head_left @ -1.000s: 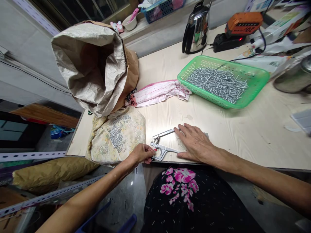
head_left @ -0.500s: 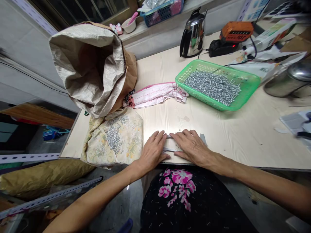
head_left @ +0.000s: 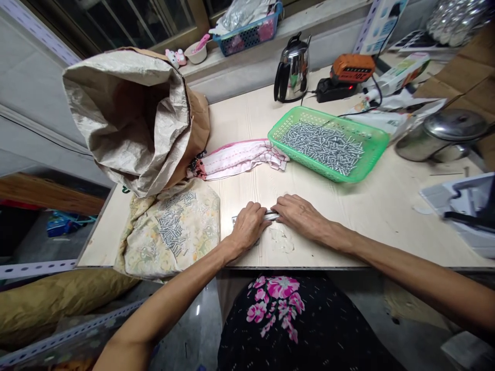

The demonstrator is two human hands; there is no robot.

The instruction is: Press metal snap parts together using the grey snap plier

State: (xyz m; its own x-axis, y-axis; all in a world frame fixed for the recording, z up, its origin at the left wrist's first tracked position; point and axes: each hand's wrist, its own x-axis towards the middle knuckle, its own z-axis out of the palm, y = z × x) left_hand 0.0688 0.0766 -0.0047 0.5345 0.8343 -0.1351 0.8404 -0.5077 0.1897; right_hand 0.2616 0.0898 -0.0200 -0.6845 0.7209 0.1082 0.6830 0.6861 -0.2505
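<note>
Narrow silvery metal strips [head_left: 271, 216] lie side by side near the front edge of the table, their kind too small to make out. Around their left part my left hand [head_left: 248, 226] is closed, with one end poking out past the knuckles. My right hand [head_left: 300, 215] grips the right part, fingertips bent down at it. Between the two hands only a short stretch of metal shows. Left of my left hand, small metal pins [head_left: 170, 232] lie scattered on a floral cloth [head_left: 203, 226].
A green basket [head_left: 373, 166] full of similar metal pins stands beyond my right hand. A large paper sack [head_left: 197, 123], a crumpled pink-white cloth [head_left: 235, 158], a kettle [head_left: 296, 69] and an orange battery on a charger [head_left: 351, 68] are farther back. A lidded pot [head_left: 448, 136] stands right.
The strips were apart under flattened hands; now they are close together, gripped by curled fingers and farther from the table edge. The view has shifted slightly.
</note>
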